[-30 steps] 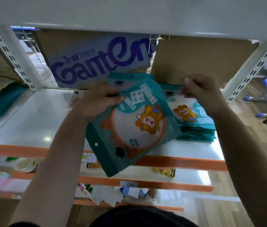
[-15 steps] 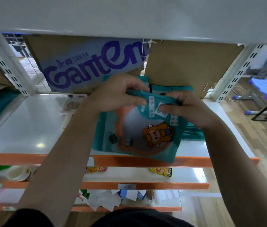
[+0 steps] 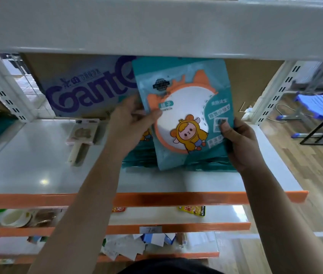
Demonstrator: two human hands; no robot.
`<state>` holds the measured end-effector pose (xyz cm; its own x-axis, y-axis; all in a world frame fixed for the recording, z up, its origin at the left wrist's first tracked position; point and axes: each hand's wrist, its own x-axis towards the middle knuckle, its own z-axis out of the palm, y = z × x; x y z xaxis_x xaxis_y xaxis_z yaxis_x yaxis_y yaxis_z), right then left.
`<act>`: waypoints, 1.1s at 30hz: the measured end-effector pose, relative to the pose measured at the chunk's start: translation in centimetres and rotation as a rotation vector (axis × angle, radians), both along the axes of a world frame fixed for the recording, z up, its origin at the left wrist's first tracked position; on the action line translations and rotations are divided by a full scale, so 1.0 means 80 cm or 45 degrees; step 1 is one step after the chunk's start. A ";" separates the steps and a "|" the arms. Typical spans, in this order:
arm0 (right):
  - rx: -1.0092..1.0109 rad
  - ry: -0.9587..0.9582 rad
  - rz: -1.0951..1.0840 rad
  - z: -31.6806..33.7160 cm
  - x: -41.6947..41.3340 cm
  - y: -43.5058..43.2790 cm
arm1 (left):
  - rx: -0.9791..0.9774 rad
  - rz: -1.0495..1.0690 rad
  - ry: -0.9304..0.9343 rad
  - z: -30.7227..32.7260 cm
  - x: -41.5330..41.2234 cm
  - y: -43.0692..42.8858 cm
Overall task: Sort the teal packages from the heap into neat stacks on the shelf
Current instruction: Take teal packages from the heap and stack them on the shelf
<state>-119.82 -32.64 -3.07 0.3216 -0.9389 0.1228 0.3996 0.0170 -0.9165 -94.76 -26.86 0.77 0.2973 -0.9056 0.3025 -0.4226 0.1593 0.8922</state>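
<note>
You've turned the teal package (image 3: 184, 107) upright, its white window and yellow cartoon figure facing you. Your left hand (image 3: 131, 123) pinches its left edge, your right hand (image 3: 239, 143) grips its lower-right edge.

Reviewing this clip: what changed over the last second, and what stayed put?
The teal package, a second ago tilted in the left hand alone, has been turned upright, face to the camera. The right hand came off the teal stacks and now pinches the package's right edge; the left hand grips its left edge. Those stacks, the shelf and the Ganten box stayed put.
</note>
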 end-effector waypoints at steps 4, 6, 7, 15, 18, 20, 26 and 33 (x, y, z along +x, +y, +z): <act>0.051 0.039 0.007 0.004 -0.003 0.004 | 0.057 -0.087 -0.064 -0.016 -0.014 -0.007; 0.044 0.093 0.021 0.009 -0.013 0.001 | 0.099 -0.121 -0.090 -0.018 -0.015 -0.011; 0.018 0.136 0.027 0.011 -0.018 -0.001 | 0.117 -0.135 -0.127 -0.019 -0.016 -0.012; -0.071 0.440 -0.224 0.015 -0.051 -0.033 | 0.084 -0.176 -0.277 -0.034 -0.030 -0.001; 0.062 0.510 -0.344 0.006 -0.069 -0.054 | 0.076 -0.231 -0.277 -0.059 -0.028 0.019; 0.103 0.601 -0.398 0.000 -0.077 -0.068 | 0.049 -0.235 -0.328 -0.079 -0.027 0.031; 0.162 0.926 -0.460 -0.003 -0.079 -0.093 | 0.017 0.024 -0.902 -0.160 -0.032 0.054; 0.139 1.141 -0.504 -0.006 -0.066 -0.117 | 0.033 0.184 -1.035 -0.195 -0.036 0.057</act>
<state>-125.07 -42.02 -3.57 -0.0869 -0.9905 -0.1063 -0.4471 0.1341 -0.8844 -97.67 -22.31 -14.82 0.1091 -0.8849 0.4527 -0.9525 0.0372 0.3022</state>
